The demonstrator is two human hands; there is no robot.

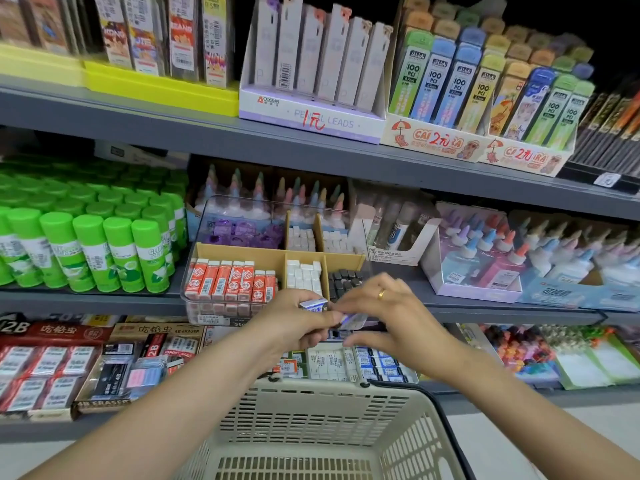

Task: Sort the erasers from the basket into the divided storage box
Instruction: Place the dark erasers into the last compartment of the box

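Both hands work at chest height between the basket (322,431) and the divided storage box (277,268), which stands at the front edge of the middle shelf (104,301). The left hand (294,327) has its fingers curled round a small blue-and-white eraser (313,304), with the thumb lying across toward the right hand. The right hand (388,317) pinches a second, pale eraser (353,321) between thumb and forefinger; its remaining fingers are loosely spread and bent downward, and one carries a gold ring (381,293). The two erasers are held almost touching, probably so that they can be separated or turned to a common orientation before being placed.

The box is divided so that each kind keeps its own cell. Six cells are visible in two rows of three. The front row holds orange-sleeved erasers (230,280) at the left, standing on end with labels outward, about eight across the top layer; plain white erasers (304,273) in the centre; and black erasers (344,280) at the right, partly hidden by the right hand. The rear row holds purple items (242,233) and two cells of white blocks (301,237); those counts cannot be read.

The visible part of the basket floor shows no erasers, which suggests the sorting is near its end.
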